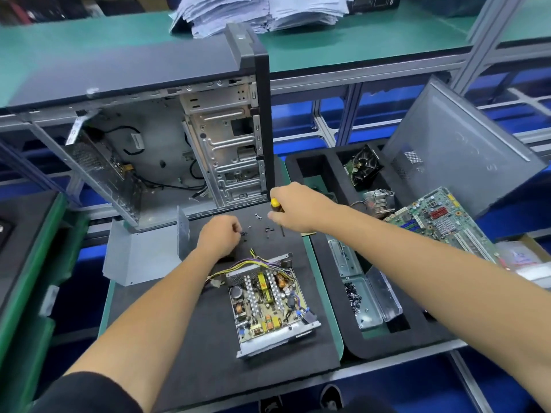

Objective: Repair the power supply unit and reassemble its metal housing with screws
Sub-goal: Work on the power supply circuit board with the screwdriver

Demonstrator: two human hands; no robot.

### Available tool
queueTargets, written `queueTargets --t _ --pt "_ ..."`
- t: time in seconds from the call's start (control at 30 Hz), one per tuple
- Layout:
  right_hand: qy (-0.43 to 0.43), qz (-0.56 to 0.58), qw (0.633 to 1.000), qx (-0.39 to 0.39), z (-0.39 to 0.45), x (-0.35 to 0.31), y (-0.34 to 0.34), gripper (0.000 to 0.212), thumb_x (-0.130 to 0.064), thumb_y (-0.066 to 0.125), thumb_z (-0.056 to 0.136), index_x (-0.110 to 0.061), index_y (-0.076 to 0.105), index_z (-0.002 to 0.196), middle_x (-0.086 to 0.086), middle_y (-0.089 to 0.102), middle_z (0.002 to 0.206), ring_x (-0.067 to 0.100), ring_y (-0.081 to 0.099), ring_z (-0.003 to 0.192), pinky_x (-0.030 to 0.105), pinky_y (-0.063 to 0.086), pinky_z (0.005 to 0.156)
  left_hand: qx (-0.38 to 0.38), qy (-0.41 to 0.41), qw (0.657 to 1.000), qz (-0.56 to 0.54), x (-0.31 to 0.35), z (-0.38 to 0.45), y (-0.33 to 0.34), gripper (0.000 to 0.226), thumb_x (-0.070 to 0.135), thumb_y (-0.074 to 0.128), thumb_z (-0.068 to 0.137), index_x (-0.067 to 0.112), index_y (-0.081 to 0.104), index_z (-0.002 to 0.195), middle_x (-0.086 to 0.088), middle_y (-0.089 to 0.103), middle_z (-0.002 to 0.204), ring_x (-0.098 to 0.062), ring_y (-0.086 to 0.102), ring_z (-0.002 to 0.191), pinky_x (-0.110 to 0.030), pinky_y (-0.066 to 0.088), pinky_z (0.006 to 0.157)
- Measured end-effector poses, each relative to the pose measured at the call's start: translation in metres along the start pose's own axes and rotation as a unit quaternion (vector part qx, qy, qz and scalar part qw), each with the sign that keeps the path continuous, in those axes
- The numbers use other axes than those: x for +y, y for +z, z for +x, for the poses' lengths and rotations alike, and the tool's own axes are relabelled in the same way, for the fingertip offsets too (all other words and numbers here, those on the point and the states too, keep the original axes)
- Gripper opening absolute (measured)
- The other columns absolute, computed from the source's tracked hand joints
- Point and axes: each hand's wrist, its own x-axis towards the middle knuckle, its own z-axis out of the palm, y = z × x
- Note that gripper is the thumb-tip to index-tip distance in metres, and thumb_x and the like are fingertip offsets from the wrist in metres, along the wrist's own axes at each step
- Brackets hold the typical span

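The open power supply unit (268,302) lies on the black mat (193,338), its circuit board bare and its yellow and purple wires trailing up and left. Its grey metal cover (143,254) rests to the left, bent side up. Several small black screws (265,228) are scattered on the mat beyond the unit. My left hand (219,238) reaches into them with curled fingers and pinches a screw at its fingertips. My right hand (293,208) grips a yellow-handled screwdriver (275,205), whose dark shaft points down to the mat.
An opened computer case (167,144) stands behind the mat. On the right, a black foam tray (417,332) holds a clear screw box (369,299), a fan (362,168) and a heatsink. A green motherboard (441,222) and a grey side panel (459,144) lean further right.
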Motion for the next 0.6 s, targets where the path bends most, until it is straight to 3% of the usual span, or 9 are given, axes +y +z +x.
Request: queueTargets --t 0.17,0.27,0.5,0.6 --pt "0.001 0.012 1.0 -0.025 0.009 0.007 0.01 0.026 -0.03 0.054 0.093 -0.015 0.041 0.077 0.0 0.042 0.071 0.028 0.053 0.081 0.027 0.026 0.048 0.007 0.076 0.984 0.158 -0.002 0.009 0.014 0.009 0.028 0.064 0.087 0.026 0.071 0.093 -0.001 0.062 0.105 -0.027 0.052 0.108 -0.041 0.04 0.089" --pt "-0.004 0.005 1.0 -0.019 0.014 0.009 0.009 0.029 -0.029 0.056 0.092 -0.017 0.039 0.072 0.0 0.044 0.069 0.024 0.048 0.074 0.026 0.025 0.048 0.003 0.11 0.971 0.21 0.0 0.012 0.019 0.012 0.037 0.065 0.086 0.03 0.071 0.094 0.001 0.06 0.104 -0.025 0.05 0.108 -0.041 0.037 0.088" --pt "-0.003 -0.005 1.0 -0.024 0.022 0.008 0.008 0.033 -0.03 0.057 0.091 -0.021 0.036 0.066 -0.001 0.048 0.067 0.023 0.052 0.068 0.027 0.031 0.05 -0.008 0.109 0.973 0.203 -0.002 0.016 0.022 0.012 0.029 0.058 0.092 0.024 0.068 0.092 0.0 0.06 0.105 -0.025 0.048 0.105 -0.041 0.034 0.09" --pt "-0.002 -0.002 1.0 -0.024 0.022 0.008 0.008 0.032 -0.03 0.057 0.09 -0.02 0.037 0.067 -0.001 0.049 0.067 0.023 0.053 0.068 0.027 0.032 0.05 0.017 0.119 0.978 0.172 -0.001 0.015 0.021 0.014 0.023 0.054 0.091 0.019 0.066 0.087 -0.001 0.06 0.097 -0.026 0.049 0.098 -0.04 0.033 0.083"
